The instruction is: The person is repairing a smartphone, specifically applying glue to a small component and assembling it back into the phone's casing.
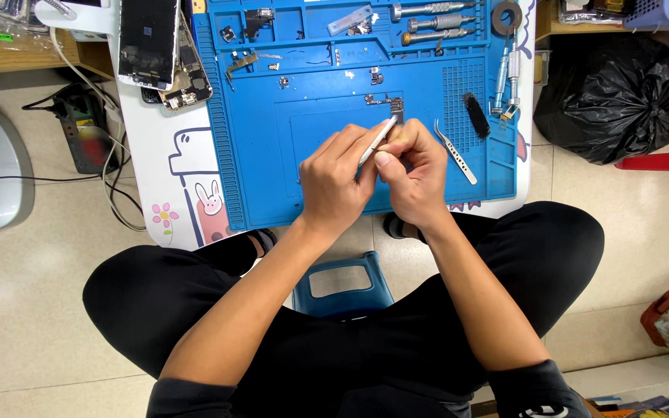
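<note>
Both hands meet over the middle of the blue repair mat, which lies on a small white surface with cartoon drawings. Left hand is clenched around a slim white-silver tool, probably tweezers or a spudger, can't tell which; long axis runs from the hand up and to the right, tip pointing away from the body toward a small dark component on the mat. Right hand is curled, thumb and fingertips pinching near the tool shaft just below the tip; whether it grips the tool or a tiny part under it is hidden. Component sits just beyond both hands, on the far side, nearly touching the tool tip; contact not clear. Right hand's knuckles are slightly nearer the component, but the left hand's tool reaches it. Just right of the right hand lie loose metal tweezers, angled diagonally, and a black brush-like piece. Far edge of the mat holds metal screwdrivers, small screws and brackets in the tray slots, and a tape ring. Disassembled phones with a black screen sit off the mat at far left. Person sits with legs in black trousers, blue stool between knees, black rubbish bag on the tiled floor at right.
</note>
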